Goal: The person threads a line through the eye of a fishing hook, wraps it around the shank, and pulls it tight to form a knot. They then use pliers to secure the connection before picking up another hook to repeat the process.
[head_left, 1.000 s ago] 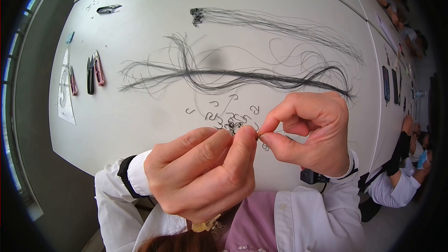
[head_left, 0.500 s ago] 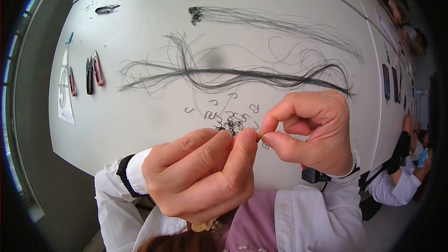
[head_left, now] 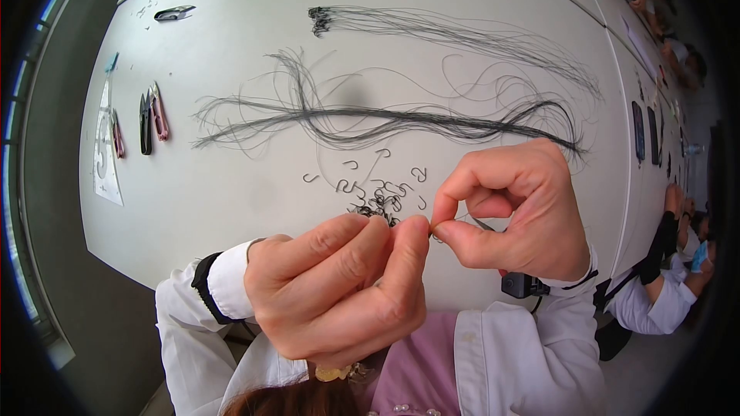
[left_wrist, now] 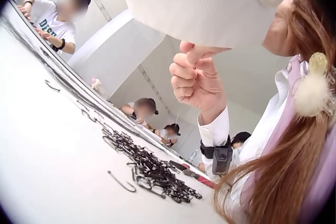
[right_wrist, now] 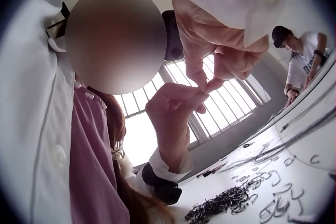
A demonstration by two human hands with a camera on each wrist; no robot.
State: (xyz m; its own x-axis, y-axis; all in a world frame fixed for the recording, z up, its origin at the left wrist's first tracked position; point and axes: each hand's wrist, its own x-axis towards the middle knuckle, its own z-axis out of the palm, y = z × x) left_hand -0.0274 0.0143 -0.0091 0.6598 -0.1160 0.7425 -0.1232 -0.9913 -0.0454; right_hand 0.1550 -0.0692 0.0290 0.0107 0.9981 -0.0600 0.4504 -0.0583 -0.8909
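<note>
In the head view my left hand (head_left: 339, 289) and right hand (head_left: 516, 212) meet fingertip to fingertip above the near part of the table. Between the left thumb and fingers is a small dark fish hook (head_left: 431, 230), mostly hidden by the fingertips. My right thumb and forefinger pinch thin fishing line right beside it; a strand of line (left_wrist: 177, 113) hangs below that hand in the left wrist view. Just beyond the hands lies a heap of black fish hooks (left_wrist: 149, 166), with several loose ones around it. Red-handled snips (left_wrist: 202, 180) lie on the table below my right hand.
A long bundle of dark line (head_left: 416, 119) stretches across the table (head_left: 254, 208). Farther back lie hooks with line attached (head_left: 317, 21). Black snips (head_left: 146, 123), pink snips (head_left: 159, 112) and a clear set square (head_left: 106, 162) are at the left. Other people sit along the right.
Both hands have shifted slightly to the right, still pinching at the same spot. More of the snips' blade shows beside the right hand. The view has shifted a little over the table.
</note>
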